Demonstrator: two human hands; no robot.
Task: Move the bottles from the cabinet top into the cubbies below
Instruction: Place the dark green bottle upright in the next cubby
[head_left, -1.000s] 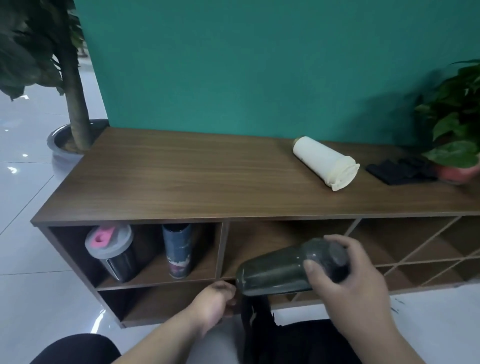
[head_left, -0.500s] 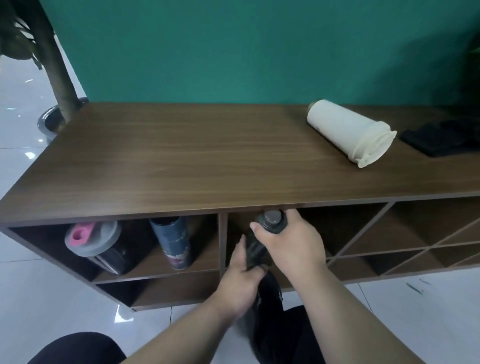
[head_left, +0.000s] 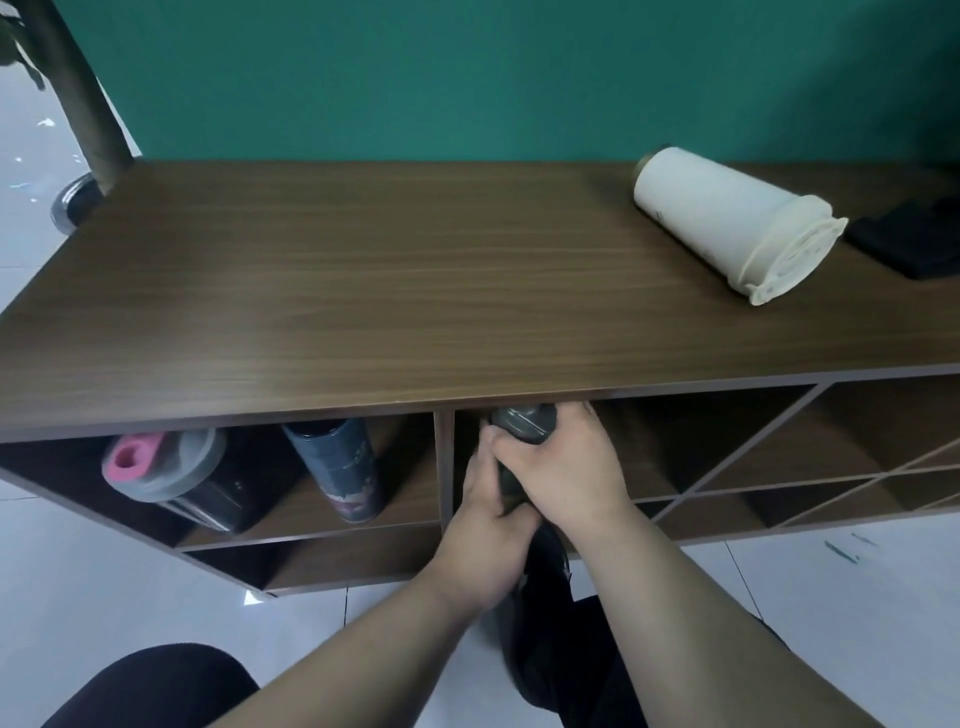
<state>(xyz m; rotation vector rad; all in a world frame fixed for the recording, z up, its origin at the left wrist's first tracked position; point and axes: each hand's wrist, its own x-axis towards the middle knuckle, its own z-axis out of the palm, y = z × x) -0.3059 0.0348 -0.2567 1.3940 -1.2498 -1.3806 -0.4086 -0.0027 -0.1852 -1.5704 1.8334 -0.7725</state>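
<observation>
Under cabinet top (head_left: 415, 291), both hands hide most of dark bottle (head_left: 522, 422).

A second ago the dark bottle (head_left: 522, 423) lay sideways in the right hand (head_left: 563, 470); now it stands upright inside the middle cubby, and the left hand (head_left: 485, 525) has joined the grip.

Both your forearms rise from the bottom of the frame and meet just right of centre. Your right hand (head_left: 563, 467) is curled over the top of the bottle (head_left: 522, 423), fingers wrapped. Your left hand (head_left: 485, 535) clasps it lower down, thumb touching your right hand.
</observation>
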